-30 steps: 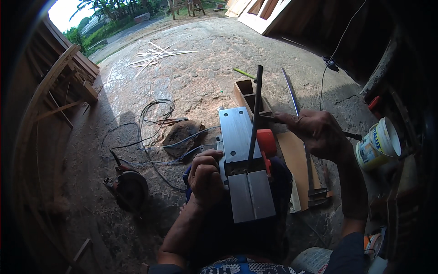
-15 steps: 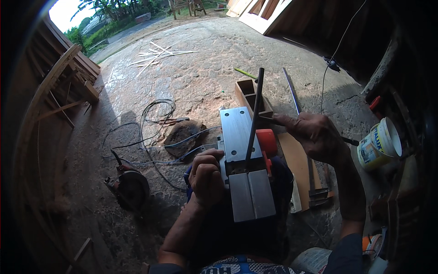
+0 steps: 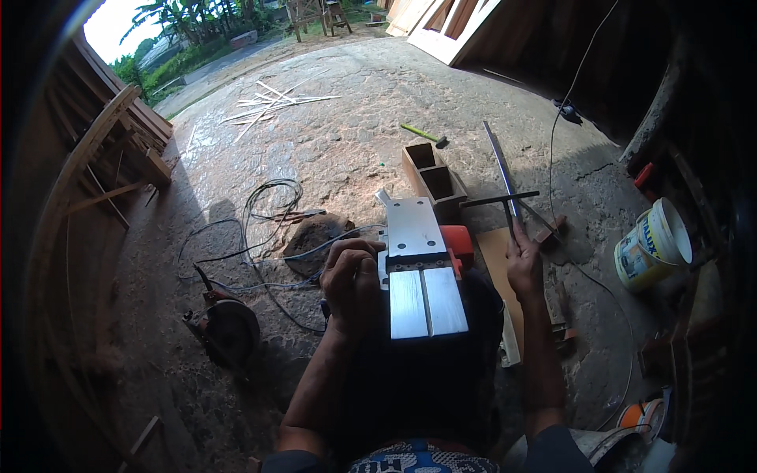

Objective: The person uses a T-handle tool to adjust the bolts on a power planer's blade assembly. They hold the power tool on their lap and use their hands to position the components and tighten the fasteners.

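An upturned electric planer (image 3: 413,227) with silver metal plates and an orange housing rests across my lap. My left hand (image 3: 347,280) is curled on its left side, fingers closed on it. My right hand (image 3: 523,264), right of the planer, grips the shaft of a black T-shaped metal tool (image 3: 485,199), whose crossbar lies roughly level above the hand. Just beyond stands a wooden box (image 3: 434,180) with two compartments. A tan board (image 3: 493,260) and a long metal straightedge (image 3: 498,162) lie on the floor to the right.
A circular power tool (image 3: 233,331) and coiled cables (image 3: 272,189) lie left, beside a dark block (image 3: 311,236). A white bucket (image 3: 643,264) stands right. A green-handled hammer (image 3: 422,134) and thin wood strips (image 3: 268,102) lie farther off on the concrete floor. Timber (image 3: 126,158) leans along the left side.
My right hand has moved down and rightward; the black tool has swung from upright over the planer to lie crosswise right of it. The planer's front plate appears higher in view.
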Tool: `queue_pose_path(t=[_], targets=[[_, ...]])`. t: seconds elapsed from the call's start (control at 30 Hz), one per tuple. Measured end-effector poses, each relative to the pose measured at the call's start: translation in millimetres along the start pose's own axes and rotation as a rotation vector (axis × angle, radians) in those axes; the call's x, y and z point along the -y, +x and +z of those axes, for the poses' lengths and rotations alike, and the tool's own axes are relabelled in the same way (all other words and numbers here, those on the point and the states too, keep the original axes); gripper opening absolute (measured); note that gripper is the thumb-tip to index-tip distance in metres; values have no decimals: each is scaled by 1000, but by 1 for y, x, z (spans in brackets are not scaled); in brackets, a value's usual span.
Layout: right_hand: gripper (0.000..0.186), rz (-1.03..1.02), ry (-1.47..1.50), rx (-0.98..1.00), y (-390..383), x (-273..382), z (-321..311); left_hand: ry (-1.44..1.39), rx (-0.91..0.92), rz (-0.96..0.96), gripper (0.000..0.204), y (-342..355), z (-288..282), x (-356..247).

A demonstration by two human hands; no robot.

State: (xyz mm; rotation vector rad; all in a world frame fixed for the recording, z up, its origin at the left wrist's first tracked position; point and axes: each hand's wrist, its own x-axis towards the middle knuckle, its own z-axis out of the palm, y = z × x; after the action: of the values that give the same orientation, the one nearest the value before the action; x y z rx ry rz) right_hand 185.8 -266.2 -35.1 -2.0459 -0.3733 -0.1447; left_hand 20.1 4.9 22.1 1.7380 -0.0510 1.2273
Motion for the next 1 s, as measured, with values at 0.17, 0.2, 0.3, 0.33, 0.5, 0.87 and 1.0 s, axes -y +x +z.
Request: queue_pose_path(t=[0.17,0.2,0.3,0.33,0.5,0.87,1.0], targets=[[46,356,-29,109,-78,-138,68,81,72,-37,14,17,-5,-2],[44,417,-48,142,-102,-160,68,71,98,-31,16,20,1,-3],[40,517,-61,329,-154,-189,98,108,105,-79,20,23,-5,-9],[39,548,-58,369,-170,-195,101,101,112,-109,21,24,-2,-10],[32,612,-17,495,-204,-204,116,151,150,-89,24,28,-4,-12],[19,71,589,3,-18,-49,57,171,153,-98,26,32,-7,-14],[21,-140,519,-32,-14,64,33,146,143,-107,27,32,-2,-11]])
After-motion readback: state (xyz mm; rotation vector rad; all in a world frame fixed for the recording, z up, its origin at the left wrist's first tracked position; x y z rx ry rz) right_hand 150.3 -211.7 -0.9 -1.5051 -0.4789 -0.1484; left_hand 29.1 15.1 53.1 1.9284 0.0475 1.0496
